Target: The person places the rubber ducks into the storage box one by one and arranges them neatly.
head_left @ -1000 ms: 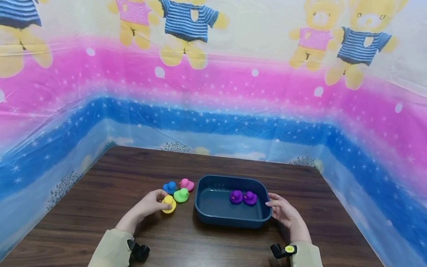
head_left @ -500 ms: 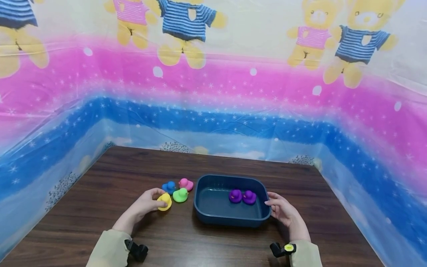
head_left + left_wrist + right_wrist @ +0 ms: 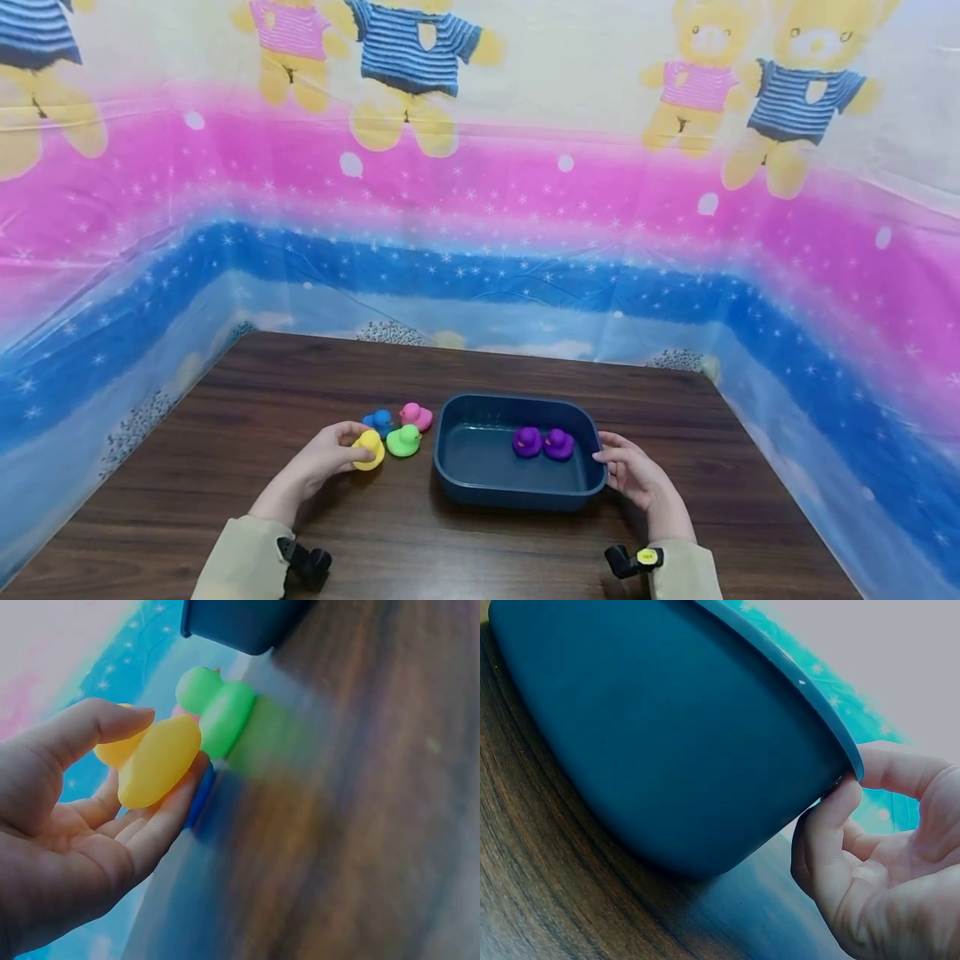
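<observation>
Yellow duck (image 3: 369,448): pinched in left hand (image 3: 324,457), left of tub (image 3: 517,493); right hand (image 3: 633,473) grips tub's right rim.

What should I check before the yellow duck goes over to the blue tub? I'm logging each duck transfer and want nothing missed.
1. Left hand holds yellow duck between thumb and fingers: ok.
2. Right hand touches the blue tub at its right rim, steadying it: ok.
3. Free room in the tub beside the two purple ducks: ok.
4. Green duck sits close beside the yellow one and could be nudged: not ok.
5. Yellow duck lifted off the table: cannot tell.
</observation>
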`<state>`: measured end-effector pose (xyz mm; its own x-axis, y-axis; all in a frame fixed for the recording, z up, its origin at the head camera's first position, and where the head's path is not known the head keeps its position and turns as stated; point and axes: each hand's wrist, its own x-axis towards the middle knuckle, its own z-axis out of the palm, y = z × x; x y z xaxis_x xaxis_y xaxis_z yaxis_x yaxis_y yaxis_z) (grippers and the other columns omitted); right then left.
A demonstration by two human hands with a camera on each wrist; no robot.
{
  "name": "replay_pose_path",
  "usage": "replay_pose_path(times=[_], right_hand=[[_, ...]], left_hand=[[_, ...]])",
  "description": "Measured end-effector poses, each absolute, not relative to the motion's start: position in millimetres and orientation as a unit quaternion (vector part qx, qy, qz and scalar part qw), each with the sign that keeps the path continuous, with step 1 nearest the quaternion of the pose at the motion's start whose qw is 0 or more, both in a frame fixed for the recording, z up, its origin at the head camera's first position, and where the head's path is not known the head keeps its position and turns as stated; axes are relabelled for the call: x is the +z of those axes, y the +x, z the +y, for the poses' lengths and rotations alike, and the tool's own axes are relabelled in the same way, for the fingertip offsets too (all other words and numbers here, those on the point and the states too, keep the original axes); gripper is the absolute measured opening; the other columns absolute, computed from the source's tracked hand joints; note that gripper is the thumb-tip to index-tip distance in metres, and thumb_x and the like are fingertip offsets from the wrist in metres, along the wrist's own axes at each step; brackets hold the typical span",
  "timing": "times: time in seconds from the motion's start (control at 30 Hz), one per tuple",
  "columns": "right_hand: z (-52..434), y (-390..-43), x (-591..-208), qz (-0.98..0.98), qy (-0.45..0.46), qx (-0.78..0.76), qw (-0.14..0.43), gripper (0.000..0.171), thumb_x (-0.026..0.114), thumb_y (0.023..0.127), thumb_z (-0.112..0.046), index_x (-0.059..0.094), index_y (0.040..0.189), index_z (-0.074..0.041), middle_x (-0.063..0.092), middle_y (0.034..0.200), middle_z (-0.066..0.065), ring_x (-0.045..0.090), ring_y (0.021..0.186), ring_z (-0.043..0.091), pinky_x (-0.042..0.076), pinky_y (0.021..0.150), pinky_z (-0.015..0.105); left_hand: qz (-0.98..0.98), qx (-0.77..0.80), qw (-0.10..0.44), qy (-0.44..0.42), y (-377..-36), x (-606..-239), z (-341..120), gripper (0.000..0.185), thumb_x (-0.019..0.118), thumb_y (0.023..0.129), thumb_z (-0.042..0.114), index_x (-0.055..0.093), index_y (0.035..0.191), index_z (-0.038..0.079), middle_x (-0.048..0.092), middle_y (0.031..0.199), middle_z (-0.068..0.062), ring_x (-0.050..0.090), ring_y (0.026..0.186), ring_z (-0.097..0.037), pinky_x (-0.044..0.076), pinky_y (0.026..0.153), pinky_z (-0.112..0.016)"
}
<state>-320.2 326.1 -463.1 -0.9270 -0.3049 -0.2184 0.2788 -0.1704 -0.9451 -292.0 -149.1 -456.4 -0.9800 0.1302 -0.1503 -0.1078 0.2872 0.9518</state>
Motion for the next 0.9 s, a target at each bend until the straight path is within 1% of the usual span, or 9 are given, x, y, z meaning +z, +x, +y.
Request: replay_pose_path(times=[0.23,0.43,0.5,0.67,0.8,0.9], right_hand=[[326,-320,-463,0.616,-0.006,-0.766,0.187,0.034,0.051,0.095,-0.001,0.04,0.126,-0.01,0.07,0.09,-0.006,0.069,0.076,0.004,0.056,0.075,0.022],[326,-320,-462,0.614,-0.007,-0.767,0.187,0.032,0.051,0.095,0.0,0.041,0.123,-0.011,0.07,0.089,-0.006,0.069,0.076,0.004,0.056,0.074,0.022],[325,-320,-462,0.613,-0.008,-0.767,0.188,0.031,0.051,0.095,0.0,0.042,0.122,-0.012,0.07,0.089,-0.006,0.069,0.076,0.004,0.056,0.074,0.022],[326,-320,-462,0.608,-0.009,-0.771,0.189,0.028,0.05,0.095,0.001,0.044,0.118,-0.013,0.07,0.089,-0.006,0.069,0.075,0.005,0.056,0.073,0.022],[325,-319,-461,0.61,-0.009,-0.77,0.186,0.03,0.05,0.094,0.002,0.043,0.119,-0.012,0.07,0.089,-0.006,0.069,0.075,0.005,0.055,0.072,0.022],[325,-319,-460,0.611,-0.005,-0.769,0.186,0.032,0.051,0.093,0.002,0.042,0.121,-0.011,0.07,0.089,-0.006,0.069,0.076,0.005,0.055,0.073,0.022]], left_hand=[[0.781,0.618,0.089,0.0,-302,-444,-140,0.053,0.067,0.09,0.011,0.045,0.132,-0.011,0.055,0.127,-0.026,0.061,0.098,-0.016,0.056,0.087,-0.032],[0.78,0.618,0.093,0.002,-314,-428,-125,0.056,0.064,0.094,0.015,0.041,0.138,-0.009,0.049,0.136,-0.028,0.059,0.112,-0.027,0.051,0.099,-0.042],[0.778,0.621,0.093,0.006,-319,-422,-119,0.056,0.064,0.095,0.017,0.04,0.139,-0.008,0.049,0.137,-0.028,0.057,0.115,-0.03,0.05,0.101,-0.043],[0.778,0.622,0.087,0.022,-330,-409,-99,0.056,0.063,0.095,0.018,0.042,0.141,-0.005,0.05,0.138,-0.026,0.058,0.115,-0.032,0.049,0.101,-0.044],[0.778,0.622,0.084,0.027,-337,-401,-81,0.055,0.064,0.095,0.018,0.042,0.141,-0.004,0.049,0.139,-0.026,0.056,0.117,-0.034,0.046,0.104,-0.049],[0.773,0.628,0.085,0.039,-343,-397,-66,0.053,0.063,0.095,0.014,0.044,0.139,-0.006,0.049,0.138,-0.027,0.056,0.118,-0.035,0.046,0.104,-0.051]])
